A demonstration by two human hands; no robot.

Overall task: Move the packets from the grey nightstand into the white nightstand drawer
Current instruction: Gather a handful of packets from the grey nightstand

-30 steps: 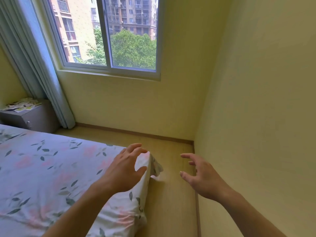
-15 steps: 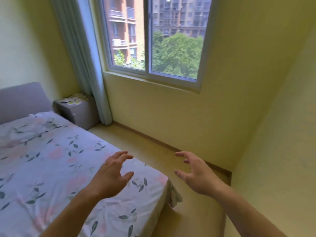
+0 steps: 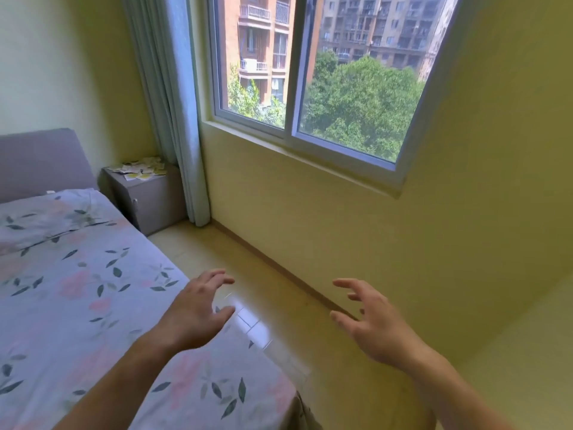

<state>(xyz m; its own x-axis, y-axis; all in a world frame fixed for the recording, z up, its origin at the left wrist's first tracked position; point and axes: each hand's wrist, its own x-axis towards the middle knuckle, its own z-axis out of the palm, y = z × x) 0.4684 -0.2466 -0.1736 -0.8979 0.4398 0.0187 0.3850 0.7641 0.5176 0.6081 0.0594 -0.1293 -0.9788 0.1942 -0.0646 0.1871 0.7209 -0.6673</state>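
Note:
The grey nightstand (image 3: 145, 203) stands in the far corner between the bed's headboard and the curtain. Several small white and yellow packets (image 3: 141, 169) lie scattered on its top. My left hand (image 3: 195, 315) hovers over the near edge of the bed with fingers loosely spread, holding nothing. My right hand (image 3: 369, 318) hovers over the floor strip beside the wall, fingers spread and empty. Both hands are far from the nightstand. The white nightstand is not in view.
A bed with a floral sheet (image 3: 77, 305) fills the left side, with a grey headboard (image 3: 40, 162) behind it. A narrow strip of wooden floor (image 3: 248, 293) runs between bed and yellow wall toward the nightstand. A pale curtain (image 3: 173, 113) hangs by the window (image 3: 310, 72).
The view has swung left and moved along the bed, so the grey nightstand now sits closer and more central. Both hands stay raised and empty.

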